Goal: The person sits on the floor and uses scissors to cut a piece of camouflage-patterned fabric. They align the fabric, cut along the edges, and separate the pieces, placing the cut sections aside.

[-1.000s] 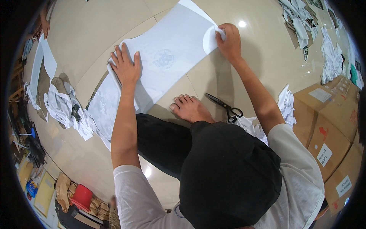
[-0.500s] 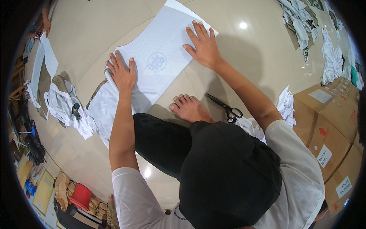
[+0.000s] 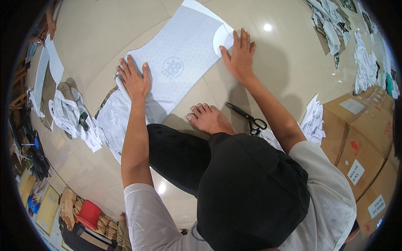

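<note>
A white sheet (image 3: 167,54) with a faint all-over pattern and a round emblem lies on the tiled floor in front of me. My left hand (image 3: 135,79) rests flat on its left edge, fingers spread, beside a rolled white edge (image 3: 123,87). At the right edge, my right hand (image 3: 241,58) has its fingers stretched out and apart, next to a plain white flap (image 3: 223,38) curled over onto the sheet. Whether the thumb presses on the flap I cannot tell. Scissors (image 3: 248,118) with black handles lie between my bare foot (image 3: 210,119) and my right forearm.
White cloth pieces (image 3: 70,115) lie heaped on the left. Cardboard boxes (image 3: 360,134) stand stacked at right, with white scraps (image 3: 313,121) beside them. More cloth scraps (image 3: 330,25) lie far right. Another person's hand (image 3: 51,28) holds a white strip at the far left.
My right hand has moved right, off the sheet's face to its edge, and the sheet's right corner now curls over, showing plain white. My left hand stays in place.
</note>
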Demonstrator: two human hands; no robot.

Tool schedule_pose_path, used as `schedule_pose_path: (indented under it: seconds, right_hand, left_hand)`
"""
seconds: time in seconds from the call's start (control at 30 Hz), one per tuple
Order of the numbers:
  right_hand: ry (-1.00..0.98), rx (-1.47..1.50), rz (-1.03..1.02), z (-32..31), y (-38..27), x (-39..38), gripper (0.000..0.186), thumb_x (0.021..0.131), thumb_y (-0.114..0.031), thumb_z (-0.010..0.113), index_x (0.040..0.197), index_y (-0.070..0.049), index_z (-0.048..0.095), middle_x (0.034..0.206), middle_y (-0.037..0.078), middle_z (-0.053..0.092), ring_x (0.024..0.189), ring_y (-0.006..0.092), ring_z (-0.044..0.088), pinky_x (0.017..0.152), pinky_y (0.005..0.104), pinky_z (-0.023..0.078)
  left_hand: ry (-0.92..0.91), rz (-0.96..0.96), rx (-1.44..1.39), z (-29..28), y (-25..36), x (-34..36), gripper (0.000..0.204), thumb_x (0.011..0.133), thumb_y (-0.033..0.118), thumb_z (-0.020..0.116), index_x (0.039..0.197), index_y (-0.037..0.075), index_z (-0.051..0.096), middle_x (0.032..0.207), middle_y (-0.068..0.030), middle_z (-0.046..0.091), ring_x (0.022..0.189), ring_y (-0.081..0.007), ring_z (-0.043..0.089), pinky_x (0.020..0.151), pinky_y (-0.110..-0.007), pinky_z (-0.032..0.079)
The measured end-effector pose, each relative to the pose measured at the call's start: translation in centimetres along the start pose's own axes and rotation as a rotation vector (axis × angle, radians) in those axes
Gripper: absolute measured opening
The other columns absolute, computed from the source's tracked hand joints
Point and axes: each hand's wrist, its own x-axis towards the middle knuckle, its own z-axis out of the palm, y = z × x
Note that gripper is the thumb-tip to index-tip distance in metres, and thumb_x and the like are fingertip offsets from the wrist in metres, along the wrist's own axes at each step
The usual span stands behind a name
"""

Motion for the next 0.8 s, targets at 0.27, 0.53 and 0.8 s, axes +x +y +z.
schedule_pose_path:
  seconds: [0.27,0.53,0.8]
  right_hand:
    - [0.059,0.28,0.243,-0.2,2.5,3.1,0.038,0.092,-0.016,0.077,0.126,-0.009,0.064,0.116,0.009,0.07,0.109,0.0305,0.066,0.095,0.0474,0.047]
    - [-0.022,0.485,0.382,-0.4,3.0,4.7,0.03,0.093,-0.005,0.076,0.122,-0.003,0.066,0.091,0.004,0.072,0.085,0.0153,0.069,0.082,0.0312,0.056]
    - [-0.029,0.51,0.369,-1.2,2.8,4.7,0.03,0.093,-0.002,0.075,0.122,-0.003,0.067,0.092,0.003,0.071,0.084,0.0143,0.067,0.081,0.0304,0.056]
  left_hand:
    - [-0.019,0.445,-0.088,0.6,8.4,-2.0,0.08,0.099,0.056,0.063,0.159,0.008,0.042,0.17,-0.0212,0.031,0.159,-0.0467,0.021,0.126,-0.07,0.014]
    - [-0.101,0.679,-0.305,1.2,14.4,-5.5,0.028,0.092,0.027,0.078,0.111,0.008,0.069,0.112,-0.0107,0.064,0.116,-0.0318,0.059,0.119,-0.062,0.035]
    - [-0.089,0.696,-0.302,1.5,13.8,-5.5,0.02,0.093,0.023,0.075,0.104,0.008,0.07,0.107,-0.0094,0.064,0.112,-0.0304,0.061,0.117,-0.063,0.038]
